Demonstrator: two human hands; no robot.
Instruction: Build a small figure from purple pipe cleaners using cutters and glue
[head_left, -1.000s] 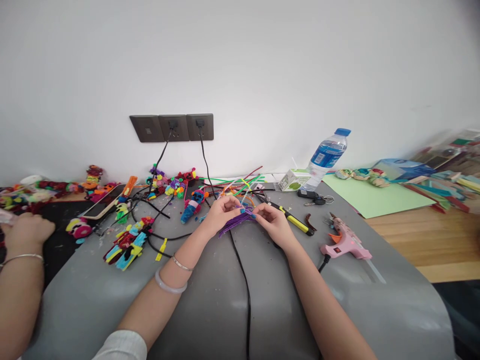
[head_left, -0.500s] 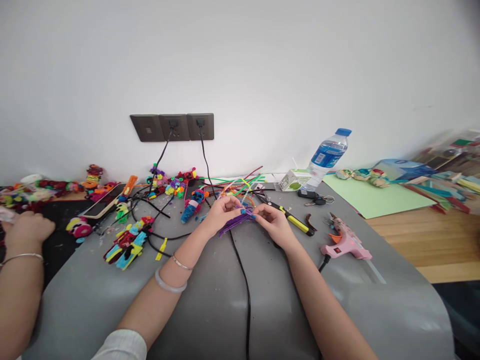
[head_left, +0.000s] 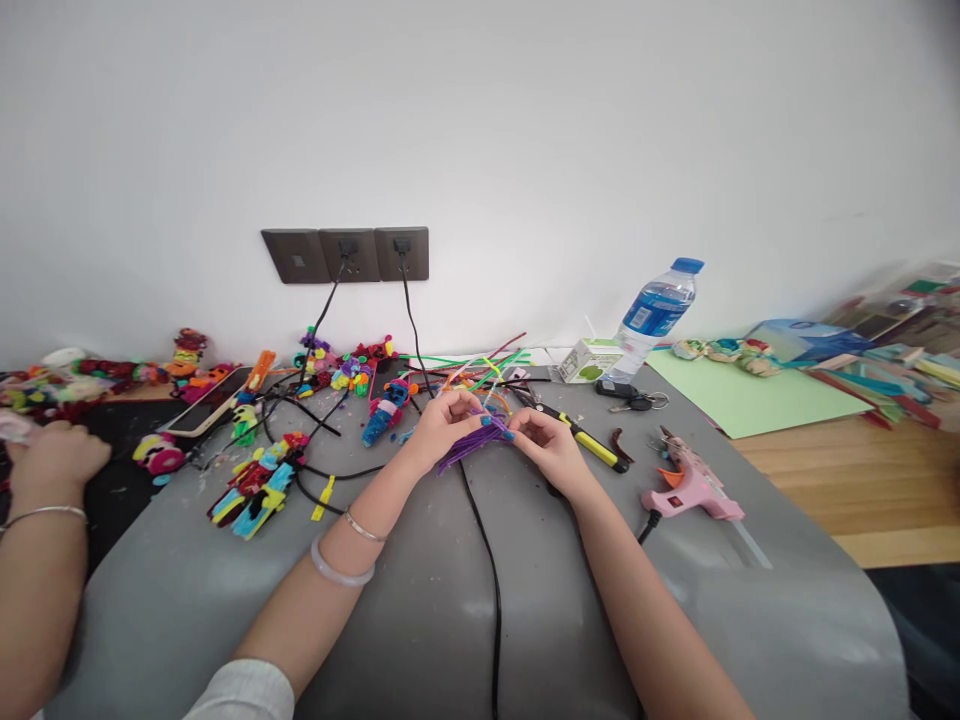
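Note:
A bundle of purple pipe cleaners is held a little above the grey tabletop. My left hand pinches it from the left between thumb and fingers. From the other side, my right hand is closed on the bundle's right end, its fingertips close to the left thumb. Behind the hands lie loose pipe cleaners in several colours. A yellow and black tool lies just beyond my right hand. The far ends of the purple strands are partly hidden by my fingers.
A pink glue gun, keys, a drink carton and a water bottle stand or lie to the right. Pipe-cleaner figures and black cables are on the left and middle. Another person's hand is at far left.
My right fingertips have shifted very slightly to the right along the purple pipe cleaners. Otherwise both hands keep their place.

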